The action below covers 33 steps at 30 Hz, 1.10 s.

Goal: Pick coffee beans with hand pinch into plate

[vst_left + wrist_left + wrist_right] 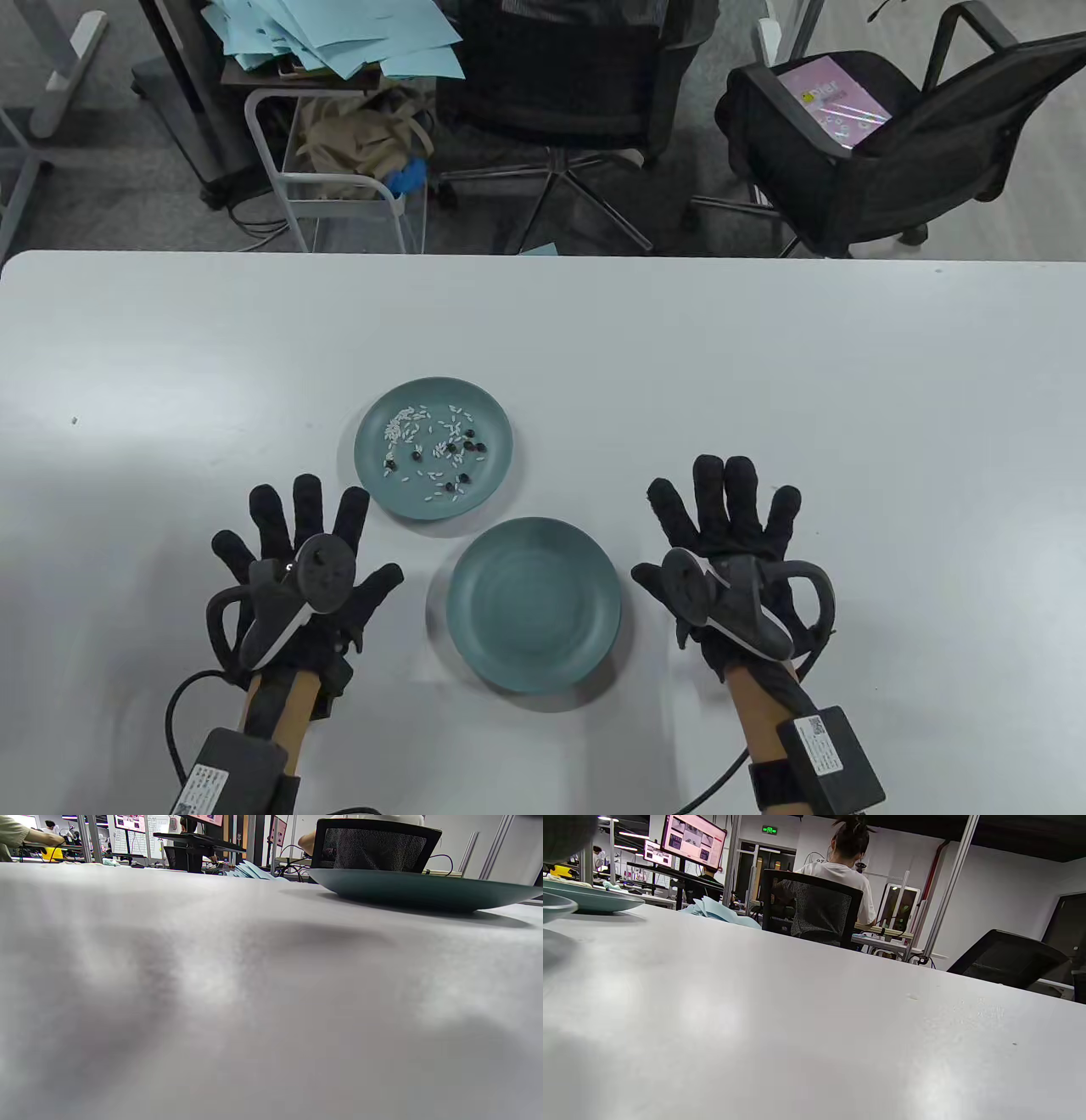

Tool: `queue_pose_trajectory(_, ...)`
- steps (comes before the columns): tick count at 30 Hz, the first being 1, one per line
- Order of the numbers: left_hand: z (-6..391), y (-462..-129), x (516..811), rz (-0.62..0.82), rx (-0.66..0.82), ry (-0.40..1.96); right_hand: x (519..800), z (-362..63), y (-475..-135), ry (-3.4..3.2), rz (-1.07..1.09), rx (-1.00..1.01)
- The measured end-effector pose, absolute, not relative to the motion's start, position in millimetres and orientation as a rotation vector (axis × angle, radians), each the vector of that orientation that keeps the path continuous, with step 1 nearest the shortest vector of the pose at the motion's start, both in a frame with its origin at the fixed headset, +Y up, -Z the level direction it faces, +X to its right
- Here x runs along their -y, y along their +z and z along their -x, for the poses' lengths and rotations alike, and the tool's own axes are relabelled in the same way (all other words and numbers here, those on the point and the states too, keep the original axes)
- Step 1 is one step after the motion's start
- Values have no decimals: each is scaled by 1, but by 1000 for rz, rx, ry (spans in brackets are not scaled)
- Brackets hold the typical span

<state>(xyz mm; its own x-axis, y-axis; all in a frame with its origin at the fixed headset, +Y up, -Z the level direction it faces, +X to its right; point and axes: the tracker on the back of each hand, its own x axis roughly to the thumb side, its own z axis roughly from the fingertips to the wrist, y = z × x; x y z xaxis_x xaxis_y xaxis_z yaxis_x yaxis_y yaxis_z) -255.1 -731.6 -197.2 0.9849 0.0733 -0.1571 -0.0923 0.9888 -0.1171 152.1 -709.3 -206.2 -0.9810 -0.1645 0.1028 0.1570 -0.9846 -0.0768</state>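
Note:
A teal plate [373, 437] at the table's middle holds several dark coffee beans [458, 446] mixed with white rice grains [405, 424]. A second teal plate [534, 662], with nothing in it, sits nearer the front edge. My left hand [301, 535] lies flat on the table, fingers spread, left of the near plate. My right hand [725, 514] lies flat with fingers spread, right of that plate. Both hands hold nothing. The left wrist view shows a plate's rim [420, 889] at table level; the right wrist view shows both plate rims [589, 899] at far left.
The white table [764, 382] stretches wide on both sides of the plates. Beyond its far edge stand two black office chairs [848, 144] and a cart with blue papers [339, 42].

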Motion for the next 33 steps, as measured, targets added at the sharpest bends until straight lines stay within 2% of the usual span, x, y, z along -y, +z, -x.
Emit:
queue_pose_trajectory(22, 254, -204, 737, 178, -178, 187, 710, -148, -209, -2978, 168, -108)
queue_pose_trajectory(28, 263, -224, 729, 266, -307, 318, 710, -149, -210, -2994, 169, -97)
queue_pose_trajectory(33, 270, -253, 719, 393, -535, 460, 710, -143, -210, -2979, 199, -81)
